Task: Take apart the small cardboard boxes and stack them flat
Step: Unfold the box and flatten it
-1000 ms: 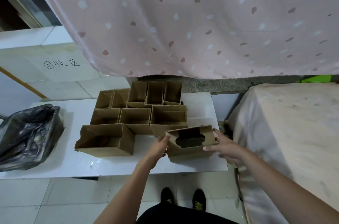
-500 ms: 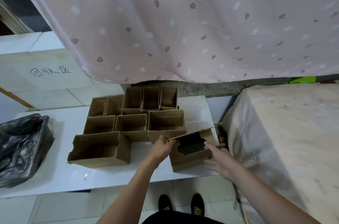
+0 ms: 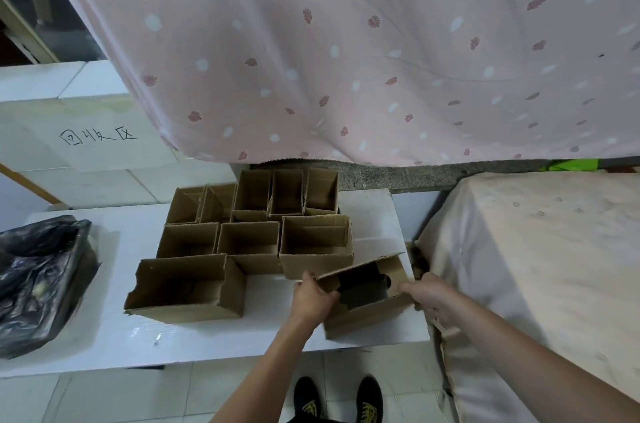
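Nine or so small cardboard boxes point(image 3: 254, 239) stand open and unflattened on the white table point(image 3: 114, 336); I see no flat stack anywhere, so I'd judge the job barely begun. One tilted box point(image 3: 367, 298) sits at the near right corner of the table, between both hands. Left hand point(image 3: 313, 296) curls over its left rim, gripping it; right hand point(image 3: 427, 298) holds the right side, fingers wrapped around the edge. Every other box is left to do

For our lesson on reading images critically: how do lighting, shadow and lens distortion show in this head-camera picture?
Head view: soft, even light; the inside of the held box is nearly black; faint shadow beside the black bag; wide-angle bending bows the table edge and stretches the forearms; no strong glare.
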The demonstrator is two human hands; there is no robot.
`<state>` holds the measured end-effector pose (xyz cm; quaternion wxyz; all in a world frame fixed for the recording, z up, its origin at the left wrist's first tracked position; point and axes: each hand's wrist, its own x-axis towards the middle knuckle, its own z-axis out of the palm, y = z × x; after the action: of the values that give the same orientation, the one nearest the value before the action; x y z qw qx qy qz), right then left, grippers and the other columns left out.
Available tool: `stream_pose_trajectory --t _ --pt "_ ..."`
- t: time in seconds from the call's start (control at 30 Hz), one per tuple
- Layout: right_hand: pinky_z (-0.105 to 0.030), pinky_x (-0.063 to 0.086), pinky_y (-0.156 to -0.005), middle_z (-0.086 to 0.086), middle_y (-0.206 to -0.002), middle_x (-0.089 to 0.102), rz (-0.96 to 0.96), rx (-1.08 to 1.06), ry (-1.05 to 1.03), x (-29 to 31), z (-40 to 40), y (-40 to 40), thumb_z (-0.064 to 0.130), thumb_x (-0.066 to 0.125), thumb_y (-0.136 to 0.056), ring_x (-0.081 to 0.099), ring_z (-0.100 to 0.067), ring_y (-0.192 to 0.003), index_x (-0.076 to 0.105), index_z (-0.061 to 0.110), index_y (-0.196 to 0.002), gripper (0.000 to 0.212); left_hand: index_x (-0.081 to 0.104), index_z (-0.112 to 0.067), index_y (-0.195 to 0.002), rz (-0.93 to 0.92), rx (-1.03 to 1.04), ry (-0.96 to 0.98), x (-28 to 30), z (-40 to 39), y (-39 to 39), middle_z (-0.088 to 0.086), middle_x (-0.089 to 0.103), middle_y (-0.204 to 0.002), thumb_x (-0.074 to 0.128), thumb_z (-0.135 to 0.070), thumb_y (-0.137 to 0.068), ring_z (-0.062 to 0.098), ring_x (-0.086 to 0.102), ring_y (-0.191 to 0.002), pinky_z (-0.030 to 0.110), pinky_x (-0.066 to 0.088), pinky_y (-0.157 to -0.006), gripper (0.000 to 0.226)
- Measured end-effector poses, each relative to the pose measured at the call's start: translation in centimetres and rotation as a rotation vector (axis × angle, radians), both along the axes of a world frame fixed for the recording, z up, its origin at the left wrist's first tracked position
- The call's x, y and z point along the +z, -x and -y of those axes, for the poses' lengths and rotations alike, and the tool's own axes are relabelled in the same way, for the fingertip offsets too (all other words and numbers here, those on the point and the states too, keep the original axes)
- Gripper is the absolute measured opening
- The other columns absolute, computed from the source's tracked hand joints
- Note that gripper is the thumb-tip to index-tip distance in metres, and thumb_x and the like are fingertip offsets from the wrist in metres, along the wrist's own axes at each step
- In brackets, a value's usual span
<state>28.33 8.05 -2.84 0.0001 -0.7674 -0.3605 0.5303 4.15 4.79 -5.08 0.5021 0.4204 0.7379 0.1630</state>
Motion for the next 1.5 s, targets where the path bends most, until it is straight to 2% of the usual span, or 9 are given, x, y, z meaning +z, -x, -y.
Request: stream_pose_trajectory --t 0.13,0.4,0.63,0.83,1.03,1.13,1.23,1.4,1.5 --pt "-0.030 0.057 -0.066 -0.010 -0.114 0.065 0.052 0.159 0.115 0.9 -0.3 0.8 0.042 0.068 -0.087 0.073 -0.020 -0.083 0.054 0.007 -0.121 0.051 0.051 -0.014 -0.132 -0.046 0.054 0.008 -0.6 0.1 0.3 0.010 0.060 -0.126 0.072 -0.022 -0.090 0.026 0.061 -0.112 0.041 0.052 -0.100 0.047" --pt "-0.045 0.053 -0.088 -0.019 -0.142 0.046 0.087 0.148 0.037 0.1 -0.9 4.0 0.040 0.071 -0.089 0.052 -0.039 -0.122 0.038 0.006 -0.141 0.070 0.065 -0.011 -0.109 -0.016 0.027 0.146 -0.6 -0.7 0.4 0.010 0.068 -0.108 0.067 -0.027 -0.093 0.025 0.064 -0.101 0.041 0.054 -0.095 0.023" --pt "-0.053 0.058 -0.081 -0.023 -0.143 0.044 0.154 0.151 0.085 0.3 -1.2 4.9 0.026 0.075 -0.087 0.052 -0.045 -0.120 0.040 0.005 -0.139 0.067 0.058 -0.014 -0.110 -0.025 -0.018 0.215 0.0 -1.3 0.6 0.013 0.064 -0.113 0.065 -0.028 -0.093 0.033 0.064 -0.104 0.050 0.058 -0.088 0.023" --pt "-0.054 0.060 -0.073 -0.023 -0.125 0.054 0.150 0.168 0.068 0.7 -0.9 4.8 0.016 0.078 -0.081 0.061 -0.045 -0.104 0.049 0.002 -0.128 0.058 0.061 -0.014 -0.106 0.032 -0.032 0.204 -0.3 -1.1 1.1 0.010 0.066 -0.106 0.066 -0.025 -0.094 0.024 0.066 -0.099 0.041 0.058 -0.092 0.017" --pt "-0.052 0.059 -0.079 -0.022 -0.119 0.057 -0.009 0.078 0.066 1.8 -0.5 3.9 0.014 0.073 -0.081 0.063 -0.043 -0.101 0.048 0.006 -0.111 0.040 0.050 -0.023 -0.094 0.110 -0.132 0.231 0.8 -1.1 2.6 0.006 0.061 -0.101 0.058 -0.032 -0.100 0.026 0.063 -0.100 0.038 0.058 -0.086 0.014" --pt "-0.047 0.060 -0.074 -0.025 -0.116 0.060 -0.158 -0.042 0.092 2.0 -0.4 3.3 0.011 0.066 -0.085 0.066 -0.042 -0.098 0.051 0.005 -0.107 0.027 0.049 -0.019 -0.109 0.163 -0.159 0.238 1.1 -1.2 3.6 0.008 0.059 -0.106 0.049 -0.035 -0.104 0.026 0.062 -0.101 0.038 0.054 -0.088 0.017" --pt "-0.059 0.059 -0.076 -0.026 -0.109 0.060 -0.273 -0.159 0.084 2.0 -0.5 2.6 0.003 0.053 -0.088 0.065 -0.042 -0.093 0.052 -0.003 -0.113 0.025 0.045 -0.012 -0.125 0.206 -0.145 0.240 1.0 -0.9 4.1 0.017 0.058 -0.117 0.037 -0.033 -0.108 0.031 0.058 -0.105 0.041 0.052 -0.093 0.028" --pt "-0.063 0.057 -0.076 -0.025 -0.133 0.045 -0.413 -0.296 0.047 2.0 0.1 1.8 -0.004 0.046 -0.089 0.058 -0.049 -0.108 0.034 0.023 -0.142 0.061 0.053 -0.014 -0.110 0.285 -0.038 0.188 0.6 0.1 4.7 0.018 0.061 -0.110 0.029 -0.025 -0.109 0.034 0.061 -0.101 0.039 0.053 -0.081 0.026" --pt "-0.065 0.055 -0.079 -0.029 -0.134 0.045 -0.487 -0.338 0.051 1.9 0.5 1.5 -0.006 0.045 -0.091 0.060 -0.052 -0.106 0.030 0.022 -0.147 0.064 0.055 -0.018 -0.110 0.314 -0.032 0.173 0.5 0.7 4.5 0.014 0.062 -0.103 0.031 -0.028 -0.108 0.028 0.061 -0.091 0.036 0.052 -0.077 0.026"
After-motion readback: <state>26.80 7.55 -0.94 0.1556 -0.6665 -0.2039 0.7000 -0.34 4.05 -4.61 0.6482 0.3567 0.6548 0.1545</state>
